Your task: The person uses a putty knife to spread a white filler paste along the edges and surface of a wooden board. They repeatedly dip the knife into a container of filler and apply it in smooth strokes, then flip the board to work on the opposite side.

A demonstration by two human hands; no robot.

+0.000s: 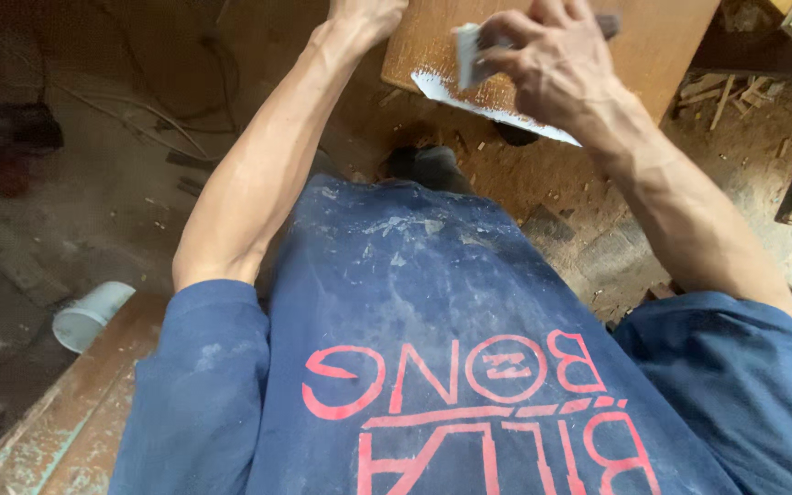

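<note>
The person is looking straight down over a dusty blue shirt (433, 312) w/ red print, both bare arms reaching fwd to a brown wooden board (662, 37) at the top of the view.

The right hand (552, 64) is sitting over the board's near edge, fingers curled and pressed together around a small pale flat tool (467, 55), prob. a scraper or putty knife; its blade is sticking out to the left of the knuckles and a dark bit of handle is showing past the hand on the right. Tool is blurred, so exact kind can't be told. Right under the hand, a white smear of filler or paint (497, 108) is running along the board's near edge, from the near left corner toward the wrist.

The left hand (368, 14) is resting at the board's left edge, at the top of the frame. It's mostly cut off, so whether its fingers are spread or gripping can't be told.

Below the board, one dark shoe (433, 165) is showing on a floor (598, 229) littered w/ wood chips and sawdust. Bottom left, a white plastic cup (89, 316) is lying on its side beside a worn wooden plank (66, 422) w/ flaking greenish paint. Cables are trailing over the dim floor at upper left.
</note>
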